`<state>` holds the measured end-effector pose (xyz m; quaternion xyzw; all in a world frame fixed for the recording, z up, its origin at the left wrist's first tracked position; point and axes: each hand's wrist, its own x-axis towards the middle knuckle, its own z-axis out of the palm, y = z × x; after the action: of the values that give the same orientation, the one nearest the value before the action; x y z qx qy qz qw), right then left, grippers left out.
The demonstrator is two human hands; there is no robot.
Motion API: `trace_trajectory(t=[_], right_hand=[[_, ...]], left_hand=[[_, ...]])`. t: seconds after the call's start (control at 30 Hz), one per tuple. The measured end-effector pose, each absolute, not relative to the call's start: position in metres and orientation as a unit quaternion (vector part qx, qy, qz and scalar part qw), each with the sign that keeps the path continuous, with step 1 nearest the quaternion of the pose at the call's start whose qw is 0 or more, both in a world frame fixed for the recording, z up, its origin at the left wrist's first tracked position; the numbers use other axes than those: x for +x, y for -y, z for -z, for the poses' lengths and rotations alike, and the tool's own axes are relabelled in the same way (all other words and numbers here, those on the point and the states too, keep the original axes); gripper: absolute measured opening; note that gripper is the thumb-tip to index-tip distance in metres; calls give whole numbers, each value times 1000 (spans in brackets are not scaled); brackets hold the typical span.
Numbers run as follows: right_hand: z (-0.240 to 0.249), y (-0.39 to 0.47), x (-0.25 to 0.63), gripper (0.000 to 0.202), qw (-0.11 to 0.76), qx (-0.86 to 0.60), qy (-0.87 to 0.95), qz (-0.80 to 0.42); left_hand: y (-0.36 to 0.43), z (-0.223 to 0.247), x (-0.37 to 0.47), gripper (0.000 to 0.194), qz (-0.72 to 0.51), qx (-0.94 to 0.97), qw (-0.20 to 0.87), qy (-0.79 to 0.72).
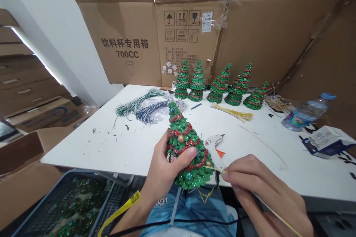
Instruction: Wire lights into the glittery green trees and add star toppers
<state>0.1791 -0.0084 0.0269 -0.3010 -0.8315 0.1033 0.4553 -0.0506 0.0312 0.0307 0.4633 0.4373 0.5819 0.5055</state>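
My left hand (167, 159) is wrapped round a green ornamental tree (194, 176) with red garlands and small baubles, thumb across its front. The tree leans, its tip up and to the left. To its right, my right hand (258, 185) pinches a thin yellow wire (274, 211), whose front end reaches the lower right side of the tree. Loops of yellow wire (205, 195) hang below the tree's base. Behind the tree a white glue gun (214, 140) lies on the white table (105, 148).
Several decorated trees (197, 81) stand along the cardboard wall (133, 22). Green wires (139, 100), blue wires (151, 112) and yellow wires (233, 112) lie before them. A bottle (306, 113) and small box (328, 139) sit right; a crate (61, 207) of trees is lower left.
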Motion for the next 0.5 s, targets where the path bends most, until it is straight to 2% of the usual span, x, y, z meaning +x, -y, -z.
trace_trajectory(t=[0.33,0.5], right_hand=[[-25,13,168,39,458,-297,820,-174],[-22,10,160,32,485,-366,777,-166]], left_hand=[[-30,-30,-50,50,-580,481,489,-439],[-30,-29,-47,48,-579,474,497,-439]])
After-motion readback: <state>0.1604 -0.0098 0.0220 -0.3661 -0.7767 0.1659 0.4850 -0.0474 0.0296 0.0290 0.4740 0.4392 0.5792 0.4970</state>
